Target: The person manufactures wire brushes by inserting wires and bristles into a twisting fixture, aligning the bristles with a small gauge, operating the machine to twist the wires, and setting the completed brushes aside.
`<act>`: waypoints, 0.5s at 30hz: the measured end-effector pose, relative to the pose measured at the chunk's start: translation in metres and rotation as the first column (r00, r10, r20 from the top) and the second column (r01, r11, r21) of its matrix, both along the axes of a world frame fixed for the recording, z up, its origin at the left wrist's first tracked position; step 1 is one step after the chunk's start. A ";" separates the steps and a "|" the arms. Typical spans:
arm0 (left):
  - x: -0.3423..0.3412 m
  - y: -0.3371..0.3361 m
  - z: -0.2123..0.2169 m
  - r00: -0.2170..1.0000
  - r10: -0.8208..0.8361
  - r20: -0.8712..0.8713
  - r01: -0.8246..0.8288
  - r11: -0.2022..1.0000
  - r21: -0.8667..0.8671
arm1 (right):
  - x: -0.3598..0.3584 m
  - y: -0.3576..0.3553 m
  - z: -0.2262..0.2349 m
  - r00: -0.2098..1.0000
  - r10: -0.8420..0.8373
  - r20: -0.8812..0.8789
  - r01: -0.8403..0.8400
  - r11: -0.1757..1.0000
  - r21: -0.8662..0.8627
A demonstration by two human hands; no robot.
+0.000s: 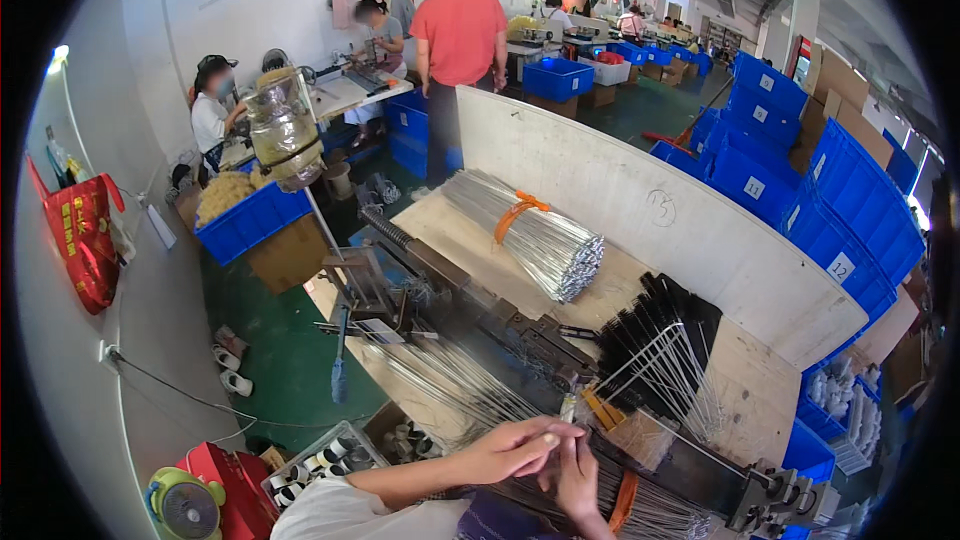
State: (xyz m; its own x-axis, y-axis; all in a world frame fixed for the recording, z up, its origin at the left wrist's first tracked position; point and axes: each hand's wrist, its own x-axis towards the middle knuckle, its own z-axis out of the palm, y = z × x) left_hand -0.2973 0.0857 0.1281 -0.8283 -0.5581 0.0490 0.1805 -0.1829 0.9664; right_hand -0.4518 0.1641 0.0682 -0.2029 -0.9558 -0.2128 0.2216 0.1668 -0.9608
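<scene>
My left hand (522, 448) and my right hand (577, 477) meet at the near edge of a dark metal bench machine (500, 325). The fingers of both are drawn together, with the fingertips touching or nearly so. Whatever they pinch is hidden or too small to name. Just beyond the fingertips is a small shiny fitting (568, 406) on the machine. To the right of it lies a yellow block (603, 410). Thin metal wires (455, 375) lie left of my hands, and a strapped wire bundle (660, 510) sits below my right hand.
Black-bristled brushes with wire stems (655, 340) and an orange-strapped wire bundle (530, 235) lie on the wooden tabletop (760, 380). A tall board (660, 205) borders it. Blue crates (755, 175) stack at right. A crate of white-and-black pieces (325, 460) stands lower left. Several people work beyond.
</scene>
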 end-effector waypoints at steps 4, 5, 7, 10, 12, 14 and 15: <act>0.010 -0.010 0.009 0.999 0.044 0.020 -0.044 0.999 0.002 | 0.013 -0.020 0.004 0.986 -0.107 0.126 0.110 0.994 -0.022; 0.024 -0.015 0.014 0.997 0.068 0.044 -0.069 0.997 0.029 | 0.011 -0.014 -0.005 0.986 -0.113 -0.119 0.111 0.993 -0.026; 0.066 -0.030 -0.001 0.952 0.305 0.037 -0.301 0.951 -0.071 | 0.008 -0.017 0.007 0.897 -0.255 -0.360 0.217 0.966 -0.141; 0.132 -0.030 -0.008 0.756 0.631 0.173 -0.616 0.776 -0.139 | -0.005 -0.018 0.051 0.527 -0.418 -0.740 -0.041 0.857 -0.514; 0.150 -0.026 -0.003 0.665 0.733 0.144 -0.691 0.677 -0.254 | -0.008 -0.037 0.070 0.403 -0.394 -0.826 -0.271 0.811 -0.519; 0.139 -0.031 0.009 0.680 0.732 0.041 -0.682 0.652 -0.330 | 0.000 -0.071 0.082 0.293 -0.376 -0.879 -0.494 0.728 -0.476; 0.129 -0.038 0.021 0.693 0.718 -0.070 -0.676 0.613 -0.409 | 0.011 -0.088 0.085 0.252 -0.351 -0.902 -0.583 0.688 -0.432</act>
State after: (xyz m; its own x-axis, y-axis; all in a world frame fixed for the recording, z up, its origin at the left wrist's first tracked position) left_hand -0.1682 0.0481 0.1489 -0.2087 -0.9203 0.3310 0.0071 0.3370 0.9415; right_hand -0.4406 0.0759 0.1530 0.3421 -0.7215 0.6021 -0.7831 -0.5730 -0.2417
